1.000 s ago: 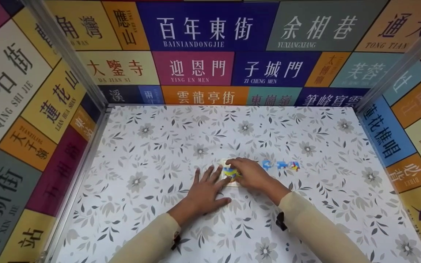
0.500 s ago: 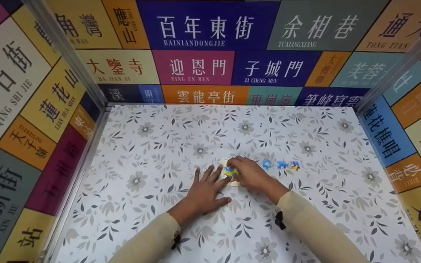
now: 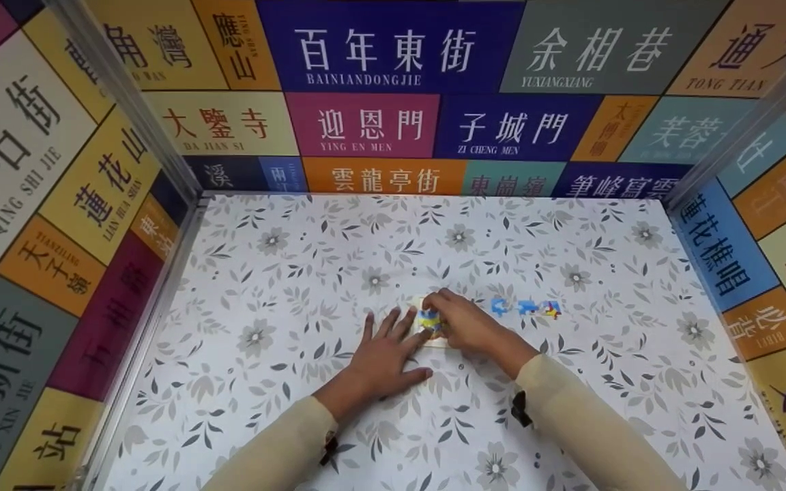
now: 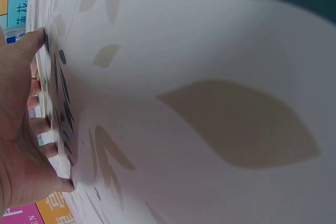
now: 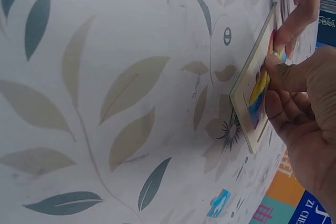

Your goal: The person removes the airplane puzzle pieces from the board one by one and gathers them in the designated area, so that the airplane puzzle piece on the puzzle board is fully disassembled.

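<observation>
A small pale wooden puzzle board (image 3: 438,344) lies on the floral tabletop between the hands. Its recess shows yellow, blue and red parts. My right hand (image 3: 469,326) bends over the board's right side. In the right wrist view its thumb and fingers pinch a yellow-and-blue puzzle piece (image 5: 258,92) at the board's surface; whether the piece sits flush is hidden. My left hand (image 3: 381,361) is spread flat, palm down, with a finger reaching onto the board's left part. In the left wrist view its thumb and fingertips touch the table.
Right of the board lie three loose puzzle pieces: a blue one (image 3: 498,307), a second blue one (image 3: 526,307) and a blue, red and yellow one (image 3: 552,309). Panels with printed place names (image 3: 366,126) enclose the table at the back and both sides.
My right hand has shifted very slightly at the board, its fingers turning a little over the puzzle piece. My left hand and the loose pieces stay where they were.
</observation>
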Demonstrator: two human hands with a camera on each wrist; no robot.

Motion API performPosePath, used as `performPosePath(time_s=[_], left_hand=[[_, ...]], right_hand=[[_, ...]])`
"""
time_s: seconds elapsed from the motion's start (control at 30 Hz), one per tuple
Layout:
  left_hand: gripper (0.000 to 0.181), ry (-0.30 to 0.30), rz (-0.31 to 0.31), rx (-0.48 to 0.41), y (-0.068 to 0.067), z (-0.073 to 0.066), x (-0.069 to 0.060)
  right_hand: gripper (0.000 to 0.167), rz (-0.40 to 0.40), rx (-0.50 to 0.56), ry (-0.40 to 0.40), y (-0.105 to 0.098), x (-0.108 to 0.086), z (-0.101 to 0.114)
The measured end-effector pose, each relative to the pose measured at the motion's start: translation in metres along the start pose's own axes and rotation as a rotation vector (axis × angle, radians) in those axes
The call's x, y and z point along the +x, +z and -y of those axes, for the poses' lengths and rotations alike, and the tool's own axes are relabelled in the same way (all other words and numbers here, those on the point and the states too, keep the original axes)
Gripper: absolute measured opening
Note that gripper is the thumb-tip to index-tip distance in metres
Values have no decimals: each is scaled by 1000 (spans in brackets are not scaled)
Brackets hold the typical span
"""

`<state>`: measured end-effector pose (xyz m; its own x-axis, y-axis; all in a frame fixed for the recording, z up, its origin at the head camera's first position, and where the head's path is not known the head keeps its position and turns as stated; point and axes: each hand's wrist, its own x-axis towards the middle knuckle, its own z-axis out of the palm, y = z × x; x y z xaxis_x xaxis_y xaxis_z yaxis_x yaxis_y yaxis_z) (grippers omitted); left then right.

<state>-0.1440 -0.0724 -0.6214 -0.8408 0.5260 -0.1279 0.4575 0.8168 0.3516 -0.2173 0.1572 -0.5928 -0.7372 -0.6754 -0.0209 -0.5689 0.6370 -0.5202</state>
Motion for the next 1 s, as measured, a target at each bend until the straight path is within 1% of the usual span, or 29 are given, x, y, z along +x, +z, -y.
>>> performPosePath(time_s=[0.27, 0.4, 0.63, 0.83, 1.0], left_hand=[[80, 2, 7, 24, 3, 2, 2], [79, 2, 12, 17, 4, 2, 2], [79, 4, -4, 14, 4, 2, 2], [77, 6, -14, -5, 1, 0, 1], [77, 6, -11, -2, 1, -1, 1]], right_hand=[[52, 26, 14, 46, 0, 2, 1], [52, 22, 10, 37, 1, 2, 1], [50, 25, 16, 41, 0, 2, 1], [48, 4, 17, 16, 0, 3, 0], [44, 8, 18, 28, 1, 3, 1]])
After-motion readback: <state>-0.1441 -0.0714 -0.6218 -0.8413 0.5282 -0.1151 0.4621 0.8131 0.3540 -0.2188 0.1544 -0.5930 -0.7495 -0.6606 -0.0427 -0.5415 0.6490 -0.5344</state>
